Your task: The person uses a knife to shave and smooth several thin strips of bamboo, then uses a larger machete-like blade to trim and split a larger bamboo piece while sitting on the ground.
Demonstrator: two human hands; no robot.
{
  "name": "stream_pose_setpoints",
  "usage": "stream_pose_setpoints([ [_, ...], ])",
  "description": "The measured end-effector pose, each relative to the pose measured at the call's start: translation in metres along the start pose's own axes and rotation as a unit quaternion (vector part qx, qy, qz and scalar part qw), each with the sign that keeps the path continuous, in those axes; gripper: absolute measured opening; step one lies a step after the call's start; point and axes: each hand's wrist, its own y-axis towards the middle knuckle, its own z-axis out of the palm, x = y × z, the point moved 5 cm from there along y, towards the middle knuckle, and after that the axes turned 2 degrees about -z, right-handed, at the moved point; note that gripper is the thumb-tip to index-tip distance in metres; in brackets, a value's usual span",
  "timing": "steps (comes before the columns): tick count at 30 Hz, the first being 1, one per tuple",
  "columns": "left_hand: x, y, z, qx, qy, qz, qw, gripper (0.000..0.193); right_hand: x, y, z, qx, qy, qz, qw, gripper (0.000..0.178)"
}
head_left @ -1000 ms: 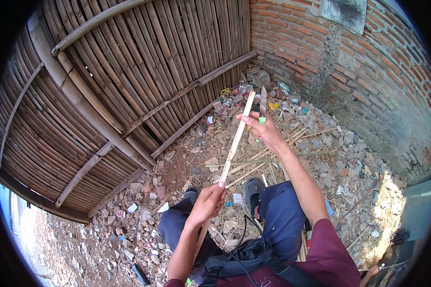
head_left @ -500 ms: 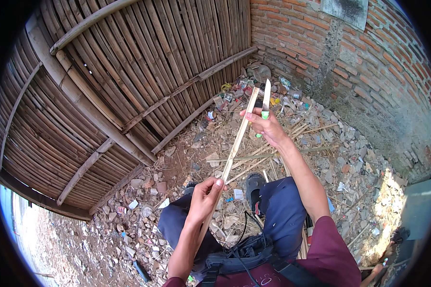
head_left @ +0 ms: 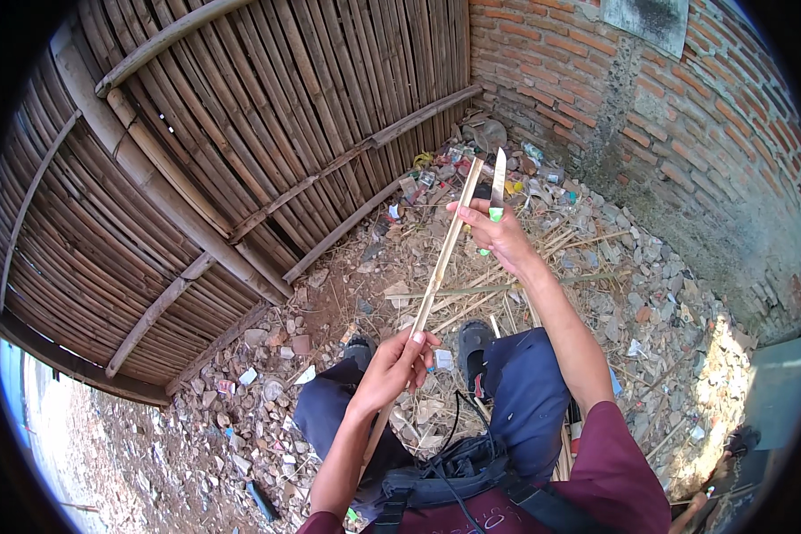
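A long, pale split bamboo strip (head_left: 442, 267) runs slantwise in front of me, its far end up near the rubble. Around its lower part, my left hand (head_left: 392, 369) is closed, with the thumb on top. My right hand (head_left: 500, 238) grips a knife (head_left: 498, 184) by its green handle, blade pointing up and away. The thumb and index finger of that same hand pinch the strip near its far end. Blade and strip stand side by side, apart from each other. Most of the knife handle is hidden in my palm.
A bamboo-pole wall (head_left: 329, 98) rises at the left and a brick wall (head_left: 543, 80) at the far right. Stones and litter cover the ground around my shoes (head_left: 473, 343). Several bamboo strips (head_left: 561, 283) lie beyond my knees. Part of another person's arm (head_left: 692, 512) shows at lower right.
My left hand has shifted slightly right, and its fingers now show on the strip's right side. The right hand keeps its hold on the knife and strip, almost unmoved.
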Motion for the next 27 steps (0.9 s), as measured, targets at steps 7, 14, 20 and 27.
stream_pose_setpoints([
  [7,-0.016,0.003,-0.006,-0.106,0.22,0.104,0.964,0.034,0.0,-0.004,-0.002,0.035,-0.155,-0.055,0.986,0.024],
  [14,-0.027,0.001,-0.003,-0.102,0.218,0.105,0.965,0.034,0.024,-0.026,0.032,0.077,-0.283,-0.161,0.942,0.016],
  [20,-0.019,-0.001,0.007,0.046,0.016,-0.003,0.999,0.039,0.027,-0.041,0.03,0.117,-0.09,-0.011,0.989,0.032],
  [27,-0.029,-0.008,0.016,0.101,-0.007,-0.015,0.995,0.044,0.026,-0.046,0.024,0.121,-0.074,-0.055,0.988,0.038],
])
